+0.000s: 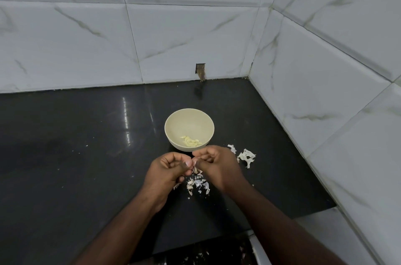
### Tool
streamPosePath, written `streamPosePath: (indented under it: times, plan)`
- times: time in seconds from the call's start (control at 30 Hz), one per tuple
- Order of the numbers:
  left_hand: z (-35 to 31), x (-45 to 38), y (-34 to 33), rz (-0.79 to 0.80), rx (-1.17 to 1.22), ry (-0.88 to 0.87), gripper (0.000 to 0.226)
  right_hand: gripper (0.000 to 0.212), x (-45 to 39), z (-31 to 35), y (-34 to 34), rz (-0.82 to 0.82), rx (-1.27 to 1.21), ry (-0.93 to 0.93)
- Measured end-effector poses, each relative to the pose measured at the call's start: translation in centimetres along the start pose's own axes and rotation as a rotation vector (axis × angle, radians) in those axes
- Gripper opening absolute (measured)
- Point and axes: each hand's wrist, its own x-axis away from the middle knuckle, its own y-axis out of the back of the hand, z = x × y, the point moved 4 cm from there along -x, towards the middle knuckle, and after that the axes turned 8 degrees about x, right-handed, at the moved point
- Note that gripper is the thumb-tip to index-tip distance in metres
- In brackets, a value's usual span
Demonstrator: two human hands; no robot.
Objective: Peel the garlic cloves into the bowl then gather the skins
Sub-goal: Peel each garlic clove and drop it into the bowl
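Right now both hands meet just in front of the bowl, fingers curled; the left hand [171,167] pinches a garlic clove [194,162] between thumb and fingertips, and the right hand [214,163] nips at the same clove from the other side, its fingertips touching the left thumb; the clove is mostly hidden, only a pale sliver showing between the two thumbs; just beneath the hands a scatter of papery skins [198,183] lies on the black countertop [86,156], with what looks like an unpeeled clove [195,170] among them; a second clump of skins [246,156] sits to the right, near the right hand; the cream bowl [189,122] stands upright just beyond the fingers, holding a small heap of peeled cloves [191,141] at its near side; behind, white marbled wall tiles [173,36] meet in a corner
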Motion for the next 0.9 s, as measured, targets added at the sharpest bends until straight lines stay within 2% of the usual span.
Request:
streamPosePath:
  times: [0.1,0.4,0.6,0.9]
  plan:
    - [-0.3,0.0,0.3,0.026,-0.007,-0.007,0.018,0.017,0.0,0.2,0.1,0.037,-0.117,-0.015]
    - [-0.1,0.3,0.2,0.003,0.082,0.049,0.006,0.018,0.4,0.7,0.4,0.063,-0.18,0.036]
    - [-0.1,0.5,-0.3,-0.019,0.121,0.056,0.004,0.024,0.7,0.7,0.2,-0.057,0.04,0.089]
    - [-0.2,0.7,-0.4,-0.025,0.093,0.059,0.008,0.027,1.3,1.5,0.2,-0.018,0.148,0.183]
